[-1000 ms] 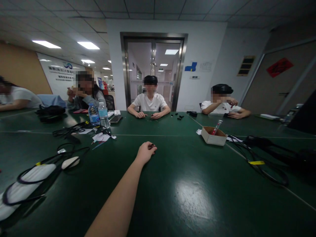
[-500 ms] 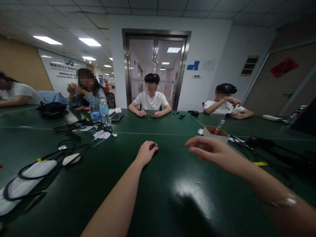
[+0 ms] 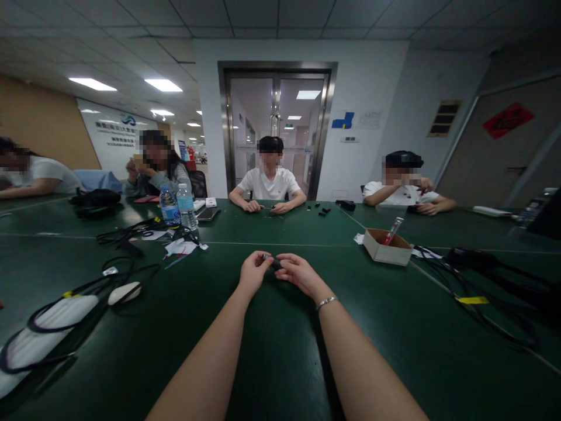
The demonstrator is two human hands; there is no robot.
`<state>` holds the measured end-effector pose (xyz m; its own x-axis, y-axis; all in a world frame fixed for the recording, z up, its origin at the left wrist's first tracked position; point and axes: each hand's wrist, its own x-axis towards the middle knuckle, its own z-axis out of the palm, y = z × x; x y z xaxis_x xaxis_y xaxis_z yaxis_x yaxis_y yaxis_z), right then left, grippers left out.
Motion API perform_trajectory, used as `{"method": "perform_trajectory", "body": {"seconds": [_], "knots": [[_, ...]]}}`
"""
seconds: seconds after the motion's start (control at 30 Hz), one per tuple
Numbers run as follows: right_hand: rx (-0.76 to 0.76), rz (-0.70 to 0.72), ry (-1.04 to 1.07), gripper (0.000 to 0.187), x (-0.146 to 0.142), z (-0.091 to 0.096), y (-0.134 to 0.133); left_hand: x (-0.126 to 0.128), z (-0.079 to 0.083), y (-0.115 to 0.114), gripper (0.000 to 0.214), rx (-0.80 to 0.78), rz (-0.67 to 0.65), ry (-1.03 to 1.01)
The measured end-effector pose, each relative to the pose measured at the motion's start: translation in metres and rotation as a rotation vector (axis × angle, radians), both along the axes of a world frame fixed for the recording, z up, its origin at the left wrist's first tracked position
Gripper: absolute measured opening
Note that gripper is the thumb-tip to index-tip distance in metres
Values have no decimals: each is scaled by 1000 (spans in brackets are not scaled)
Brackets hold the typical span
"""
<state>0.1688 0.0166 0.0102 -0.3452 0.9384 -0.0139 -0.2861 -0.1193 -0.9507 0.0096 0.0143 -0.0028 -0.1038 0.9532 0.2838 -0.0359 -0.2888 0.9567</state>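
Note:
Just above the dark green table [image 3: 280, 339], a small dark cylindrical object [image 3: 276, 264] sits between my two hands. My left hand [image 3: 254, 273] pinches its left end, where a lighter tip shows by the thumb. From the other side, the fingertips of my right hand [image 3: 302, 275] close on its right end. The fingers cover much of the object, so its exact kind cannot be made out. A bracelet [image 3: 326, 303] circles my right wrist.
To the right stands an open cardboard box [image 3: 385, 255] holding a clear tube [image 3: 393, 231], with black cables [image 3: 486, 318] beyond. On the left lie a white power strip [image 3: 52, 333], a white mouse [image 3: 125, 293] and two water bottles [image 3: 186, 204]. Several people sit across the table.
My right hand has come from the right, near the box, to meet my left hand at the dark object. My left hand has stayed nearly in place, holding it.

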Motion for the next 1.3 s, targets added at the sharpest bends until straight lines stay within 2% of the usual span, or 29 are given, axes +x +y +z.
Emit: {"method": "perform_trajectory", "body": {"seconds": [0.2,0.3,0.4,0.6,0.77,0.93,1.07,1.3], "knots": [[-5,-5,66,22,1,-5,3,8,-3,9,21,17,84,15],[12,-35,111,26,2,-7,5,12,-1,15,22,14,35,17],[32,-89,128,26,5,-10,9,15,0,16,25,-67,-41,-11],[31,-229,139,21,12,-9,12,11,-3,13,31,-67,-13,-82],[20,-185,126,18,14,-7,11,8,-1,12,22,-129,-18,-132],[34,-171,140,22,15,-9,11,11,1,8,21,-125,-98,-69],[34,-196,140,23,15,-10,11,12,1,7,27,-122,-65,-90],[48,-186,109,22,15,-11,12,10,1,7,26,-81,-40,-26]]}}
